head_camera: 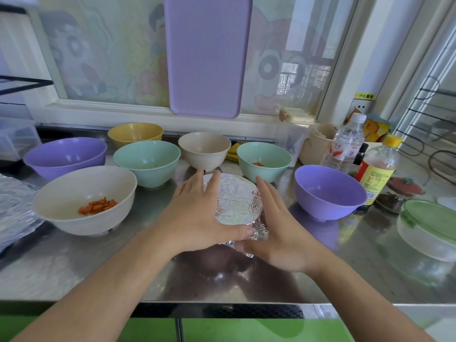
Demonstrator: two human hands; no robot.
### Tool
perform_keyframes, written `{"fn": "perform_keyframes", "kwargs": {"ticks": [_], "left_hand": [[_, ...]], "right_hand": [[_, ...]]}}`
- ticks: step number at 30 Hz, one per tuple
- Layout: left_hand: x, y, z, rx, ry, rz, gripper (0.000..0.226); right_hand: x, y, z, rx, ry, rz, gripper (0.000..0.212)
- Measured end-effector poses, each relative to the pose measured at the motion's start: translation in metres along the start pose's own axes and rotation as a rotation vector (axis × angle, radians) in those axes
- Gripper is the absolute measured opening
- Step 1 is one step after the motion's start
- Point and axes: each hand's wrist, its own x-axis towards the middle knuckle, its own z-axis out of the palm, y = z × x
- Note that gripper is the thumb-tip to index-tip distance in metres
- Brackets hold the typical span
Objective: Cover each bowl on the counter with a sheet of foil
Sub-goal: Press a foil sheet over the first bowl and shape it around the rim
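Hands work at the middle of the tabletop (246, 275): the left hand (197, 213) lies flat on the foil-covered bowl (234, 203), thumb pressing its near rim, while the right hand (274, 233), fingers straight, smooths the crimped foil down its side. Sealing looks almost done; next comes a fresh sheet from the foil (14, 208) at left for an uncovered neighbour such as the white bowl (81, 196) with carrot bits.

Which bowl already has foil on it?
Only the foil-covered bowl at the front centre, between the left hand and right hand. The seven other bowls stand uncovered.
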Motion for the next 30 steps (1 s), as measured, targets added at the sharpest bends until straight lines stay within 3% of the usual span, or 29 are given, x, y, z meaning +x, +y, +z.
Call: {"fn": "perform_keyframes", "kwargs": {"ticks": [5,12,14,16,19,22,25,30], "left_hand": [[-0.003,-0.002,-0.003,0.01,-0.022,0.001,0.143],[-0.004,-0.005,-0.003,-0.108,0.038,0.068,0.129],[-0.006,-0.015,0.001,-0.25,0.102,0.112,0.124],[-0.009,-0.026,0.011,-0.366,0.144,0.117,0.134],[-0.015,-0.035,0.024,-0.427,0.147,0.091,0.138],[-0.016,-0.036,0.029,-0.415,0.179,0.113,0.133],[-0.013,-0.036,0.027,-0.385,0.211,0.123,0.125],[-0.012,-0.036,0.02,-0.339,0.191,0.135,0.121]], "right_hand": [[-0.025,-0.01,0.011,-0.032,0.227,-0.109,0.092],[-0.03,-0.006,0.019,-0.048,0.185,-0.038,0.083],[-0.031,-0.004,0.019,-0.033,0.276,-0.046,0.075],[-0.036,-0.003,0.022,-0.041,0.43,-0.002,0.067],[-0.043,-0.009,0.034,-0.104,0.565,0.014,0.043],[-0.042,-0.017,0.044,-0.152,0.558,0.119,0.036],[-0.037,-0.021,0.048,-0.042,0.51,0.23,0.039],[-0.034,-0.024,0.052,0.068,0.469,0.218,0.03]]}}
